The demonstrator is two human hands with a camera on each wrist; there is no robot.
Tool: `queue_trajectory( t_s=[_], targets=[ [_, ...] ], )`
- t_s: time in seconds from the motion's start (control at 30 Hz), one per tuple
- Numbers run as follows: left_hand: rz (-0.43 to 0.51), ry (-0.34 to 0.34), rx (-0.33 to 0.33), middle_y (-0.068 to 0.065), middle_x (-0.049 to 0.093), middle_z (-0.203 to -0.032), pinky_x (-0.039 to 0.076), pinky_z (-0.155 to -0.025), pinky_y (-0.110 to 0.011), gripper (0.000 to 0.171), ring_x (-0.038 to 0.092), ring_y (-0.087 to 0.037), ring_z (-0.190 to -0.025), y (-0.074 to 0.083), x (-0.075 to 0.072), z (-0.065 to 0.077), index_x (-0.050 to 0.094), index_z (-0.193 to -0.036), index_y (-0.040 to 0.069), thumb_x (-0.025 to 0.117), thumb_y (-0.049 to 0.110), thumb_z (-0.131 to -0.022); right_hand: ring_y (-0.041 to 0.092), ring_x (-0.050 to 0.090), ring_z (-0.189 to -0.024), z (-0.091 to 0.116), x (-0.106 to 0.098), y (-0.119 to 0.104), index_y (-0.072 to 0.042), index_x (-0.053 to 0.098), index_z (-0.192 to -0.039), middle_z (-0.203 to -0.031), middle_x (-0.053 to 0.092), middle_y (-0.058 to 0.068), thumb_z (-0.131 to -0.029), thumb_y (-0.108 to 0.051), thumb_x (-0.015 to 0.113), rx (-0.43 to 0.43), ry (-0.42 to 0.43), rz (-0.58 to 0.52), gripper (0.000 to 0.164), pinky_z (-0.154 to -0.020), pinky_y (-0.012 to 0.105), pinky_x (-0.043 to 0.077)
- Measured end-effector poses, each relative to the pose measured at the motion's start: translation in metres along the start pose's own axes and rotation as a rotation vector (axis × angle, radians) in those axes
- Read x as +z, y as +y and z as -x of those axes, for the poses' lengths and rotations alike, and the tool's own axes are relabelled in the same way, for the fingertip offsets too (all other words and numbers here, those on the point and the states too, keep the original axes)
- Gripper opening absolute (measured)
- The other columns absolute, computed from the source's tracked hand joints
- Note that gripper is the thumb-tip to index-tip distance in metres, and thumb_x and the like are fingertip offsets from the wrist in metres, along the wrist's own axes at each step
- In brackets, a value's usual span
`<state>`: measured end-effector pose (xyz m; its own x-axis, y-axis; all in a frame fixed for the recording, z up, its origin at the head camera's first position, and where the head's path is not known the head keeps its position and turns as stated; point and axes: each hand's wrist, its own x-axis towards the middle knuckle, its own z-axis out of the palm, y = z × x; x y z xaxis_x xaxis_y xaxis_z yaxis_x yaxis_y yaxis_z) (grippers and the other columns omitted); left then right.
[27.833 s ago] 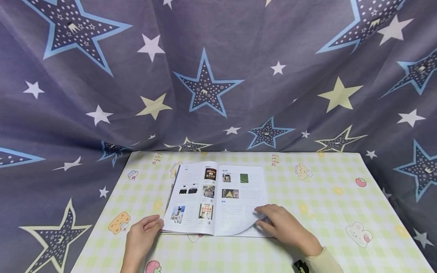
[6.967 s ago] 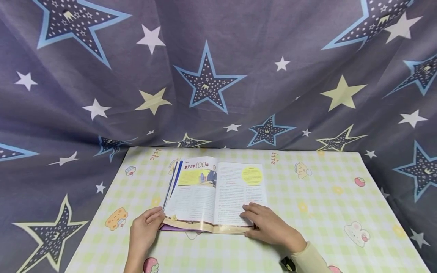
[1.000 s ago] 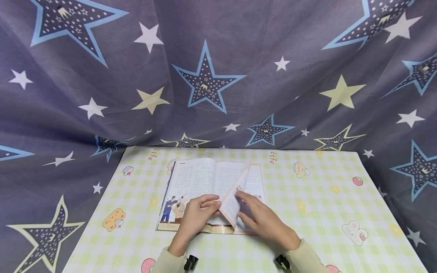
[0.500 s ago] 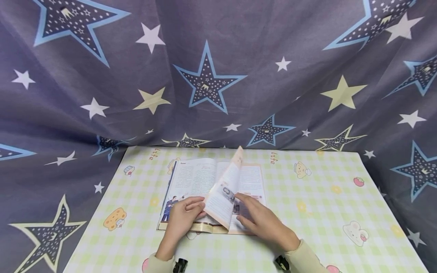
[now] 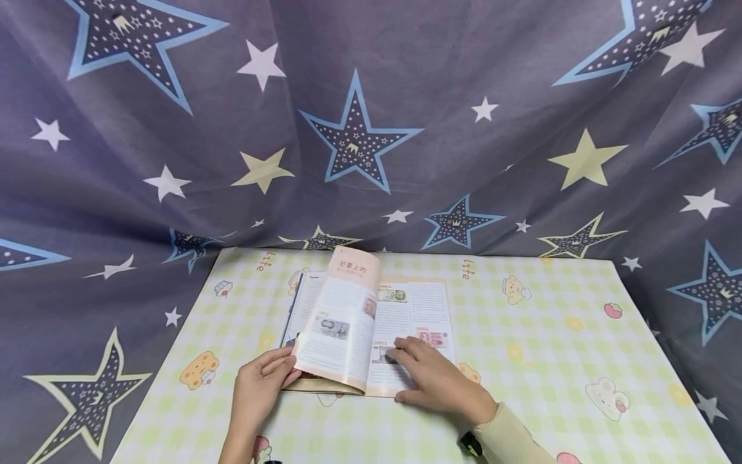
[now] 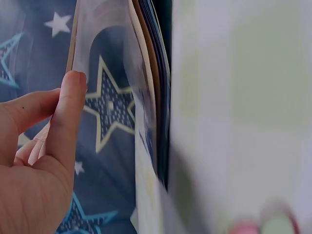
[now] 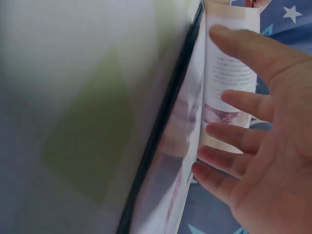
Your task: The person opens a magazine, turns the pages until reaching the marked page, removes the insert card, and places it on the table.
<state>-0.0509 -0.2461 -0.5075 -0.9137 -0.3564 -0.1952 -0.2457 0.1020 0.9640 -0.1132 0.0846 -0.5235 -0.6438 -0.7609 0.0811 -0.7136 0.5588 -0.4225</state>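
Observation:
An open magazine (image 5: 400, 380) lies on the table, its right page printed with pictures of banknotes. My left hand (image 5: 262, 381) pinches the lower left corner of a page (image 5: 342, 341) that curves up over the left side. In the left wrist view, thumb and finger of the left hand (image 6: 44, 141) meet on that page's edge, raised above the stacked pages (image 6: 155, 73). Over the lower right page, my right hand (image 5: 435, 380) is spread with its fingers relaxed. The right wrist view shows the right hand (image 7: 258, 126) with fingers apart, beside the curved page (image 7: 231, 73).
A green and white checked tablecloth (image 5: 533, 386) with cartoon prints covers the table. Behind and at the sides hangs a dark curtain (image 5: 440, 84) with stars. A black strap (image 5: 471, 443) sits at the right sleeve (image 5: 510, 435).
Over the last second my left hand has drawn the page from the right side across to the left. The right hand has stayed over the right page. Earlier frames show other spreads.

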Motion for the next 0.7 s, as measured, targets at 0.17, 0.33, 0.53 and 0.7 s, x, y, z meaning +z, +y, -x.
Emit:
queue_trajectory(
  t_s=[0.17,0.33,0.53,0.7],
  targets=[
    [-0.04,0.054,-0.056,-0.017,0.074,-0.1,0.06,-0.074,-0.027,0.026,0.074,-0.021,-0.08,-0.006,-0.016,0.003,0.068,-0.118,-0.004,0.068,0.008,-0.095,0.04,0.033,-0.142,-0.006,0.006,-0.007,-0.012,0.045,-0.149,-0.155,0.037,0.018,-0.085,-0.047,0.077,0.015,-0.068,0.036,0.08,-0.115,0.055,0.03],
    [-0.082,0.09,-0.061,-0.015,0.074,-0.1,0.06,-0.074,-0.025,0.028,0.074,-0.016,-0.08,-0.01,-0.024,0.002,0.068,-0.12,-0.003,0.069,0.01,-0.095,0.039,0.038,-0.139,-0.01,0.011,-0.01,-0.012,0.046,-0.148,-0.152,0.041,0.017,-0.087,-0.047,0.075,-0.012,-0.05,0.098,0.075,-0.112,0.055,0.037],
    [-0.235,0.167,-0.007,-0.01,0.075,-0.105,0.056,-0.073,-0.013,0.03,0.069,0.001,-0.085,-0.01,-0.025,0.0,0.071,-0.12,0.003,0.071,0.018,-0.094,0.035,0.042,-0.137,-0.009,0.011,-0.009,-0.011,0.049,-0.145,-0.148,0.047,0.014,-0.09,-0.047,0.073,-0.035,-0.038,0.137,0.07,-0.11,0.052,0.039],
    [-0.216,0.172,0.0,-0.013,0.074,-0.107,0.057,-0.074,-0.015,0.029,0.07,-0.002,-0.086,-0.008,-0.023,-0.002,0.07,-0.12,0.002,0.07,0.016,-0.094,0.03,0.047,-0.133,-0.006,0.007,-0.007,-0.011,0.056,-0.139,-0.145,0.052,0.011,-0.092,-0.045,0.071,-0.054,-0.03,0.126,0.06,-0.108,0.052,0.042]
  ],
)
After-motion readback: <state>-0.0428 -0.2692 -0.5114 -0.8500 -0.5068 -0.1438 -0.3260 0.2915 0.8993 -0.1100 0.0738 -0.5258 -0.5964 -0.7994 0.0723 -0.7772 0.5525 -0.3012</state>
